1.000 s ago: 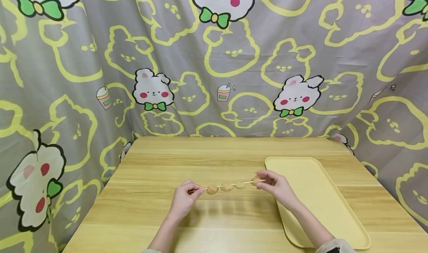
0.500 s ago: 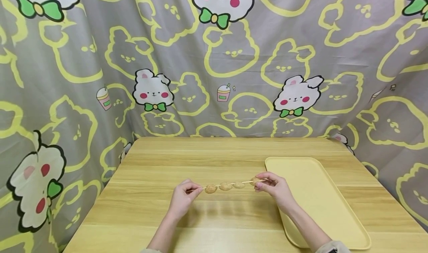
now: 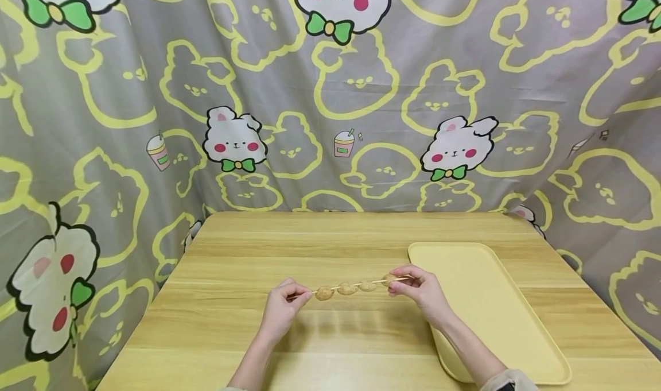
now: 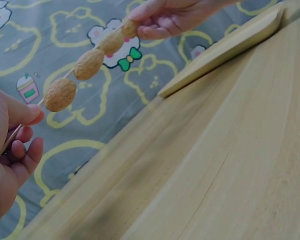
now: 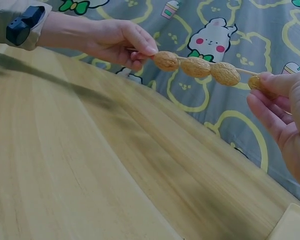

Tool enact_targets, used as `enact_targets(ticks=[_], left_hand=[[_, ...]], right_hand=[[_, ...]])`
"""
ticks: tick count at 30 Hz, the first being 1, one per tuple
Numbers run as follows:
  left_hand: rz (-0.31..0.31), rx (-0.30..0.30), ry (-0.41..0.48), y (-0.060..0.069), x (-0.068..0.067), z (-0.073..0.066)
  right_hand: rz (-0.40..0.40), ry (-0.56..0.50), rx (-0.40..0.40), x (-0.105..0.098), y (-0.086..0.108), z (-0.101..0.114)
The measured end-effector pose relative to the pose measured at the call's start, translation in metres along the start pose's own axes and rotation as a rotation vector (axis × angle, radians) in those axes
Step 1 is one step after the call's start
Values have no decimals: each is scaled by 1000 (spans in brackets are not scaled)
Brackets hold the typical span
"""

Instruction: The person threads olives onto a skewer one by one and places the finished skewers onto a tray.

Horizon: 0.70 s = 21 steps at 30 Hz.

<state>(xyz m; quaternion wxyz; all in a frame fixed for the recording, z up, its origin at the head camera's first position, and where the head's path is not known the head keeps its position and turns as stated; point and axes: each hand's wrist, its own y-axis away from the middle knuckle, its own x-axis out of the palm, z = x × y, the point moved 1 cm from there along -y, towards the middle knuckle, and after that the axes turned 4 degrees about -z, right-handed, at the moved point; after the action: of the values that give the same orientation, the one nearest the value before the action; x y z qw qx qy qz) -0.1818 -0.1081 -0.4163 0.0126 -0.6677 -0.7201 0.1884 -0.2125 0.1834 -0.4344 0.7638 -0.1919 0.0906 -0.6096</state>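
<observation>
A thin wooden skewer threaded with several brown, wrinkled, oval balls is held nearly level above the table. At one end my left hand pinches the bare stick between thumb and fingers, close to the first ball. My right hand grips the endmost ball between thumb and fingers, near the skewer's other end. A short length of bare stick shows between that ball and its neighbour. Part of the endmost ball is hidden behind the right fingers.
A long, shallow pale-yellow tray lies on the right of the wooden table, beneath the right forearm. Behind the table hangs a grey cartoon-print curtain. A dark band sits on the left wrist.
The right hand has shifted slightly left, bringing the endmost ball a little closer to the others on the skewer. The left hand has stayed almost still.
</observation>
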Motion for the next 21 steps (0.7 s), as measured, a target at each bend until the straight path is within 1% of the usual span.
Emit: enact_targets(ticks=[6,8,11,12,13,15,18,19,21], left_hand=[[0,25,18,-6,3,31],[1,58,23,-6,3,34],[17,133,37,-5,4,36],[26,173,35,-5,4,37],[36,186,34,-4,4,37],[66,192,20,-3,5,38],[120,126,-5,-1,5,38],[138,83,-15,0,6,37],[172,48,-32,1,6,38]], right_hand=[[8,43,22,1,0,1],[11,48,20,1,1,1],[7,57,10,-1,1,1],[3,61,7,-2,1,1],[-3,63,6,-3,1,1],[-9,72,5,-5,2,1],[-12,76,7,-7,2,1],[-13,77,8,-8,3,1],[-13,83,13,-9,3,1]])
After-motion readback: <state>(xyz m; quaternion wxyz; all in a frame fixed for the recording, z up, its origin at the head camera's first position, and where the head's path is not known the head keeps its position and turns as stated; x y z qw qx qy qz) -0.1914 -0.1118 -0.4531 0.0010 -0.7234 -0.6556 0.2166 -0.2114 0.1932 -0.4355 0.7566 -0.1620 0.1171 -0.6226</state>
